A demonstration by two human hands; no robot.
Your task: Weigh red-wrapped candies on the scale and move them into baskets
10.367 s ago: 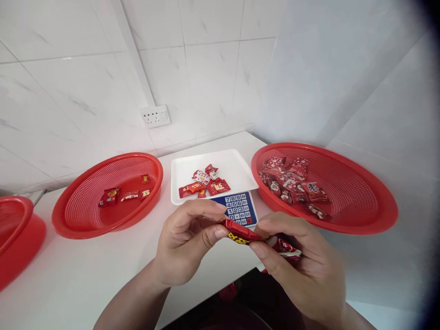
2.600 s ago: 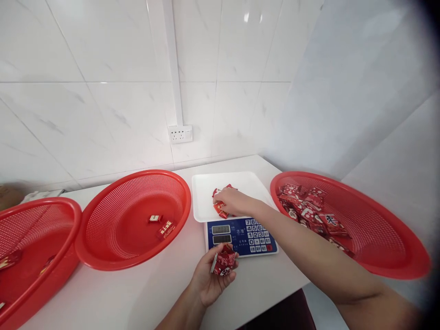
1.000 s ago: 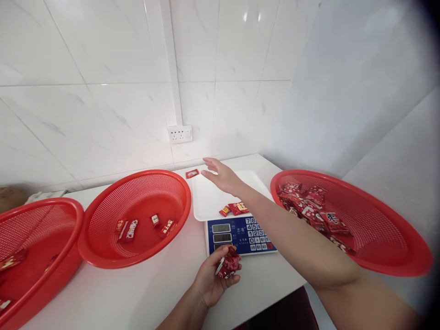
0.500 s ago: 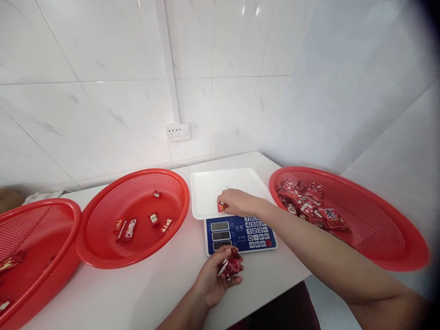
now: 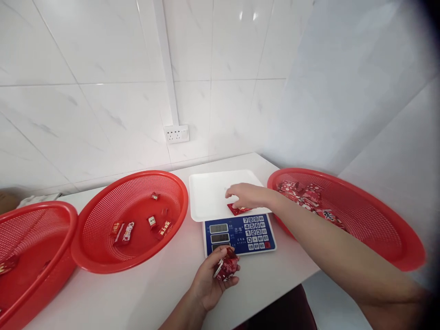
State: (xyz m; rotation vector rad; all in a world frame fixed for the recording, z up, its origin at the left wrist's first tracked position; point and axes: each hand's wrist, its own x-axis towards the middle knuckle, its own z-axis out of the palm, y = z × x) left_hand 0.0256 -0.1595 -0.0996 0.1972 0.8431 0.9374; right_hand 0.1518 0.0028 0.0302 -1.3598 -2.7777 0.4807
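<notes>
My left hand [image 5: 210,283] rests on the white counter in front of the scale, closed on a bunch of red wrapped candies [image 5: 226,268]. My right hand [image 5: 246,195] reaches over the scale's white tray [image 5: 208,198], fingers stretched out to the left and nothing in them. One red candy [image 5: 238,210] lies on the tray's front edge just under that hand. The blue scale [image 5: 254,229] shows its keypad and displays.
A red mesh basket [image 5: 103,268] left of the scale holds several candies [image 5: 123,231]. A larger red basket [image 5: 405,263] on the right holds a pile of red candies [image 5: 309,192]. Another red basket [image 5: 20,279] sits far left. A wall socket [image 5: 176,134] is behind.
My right hand has taken candies off the tray and thrown them left into the middle basket; one candy is left on the tray. My left hand has kept its bunch and stayed put.
</notes>
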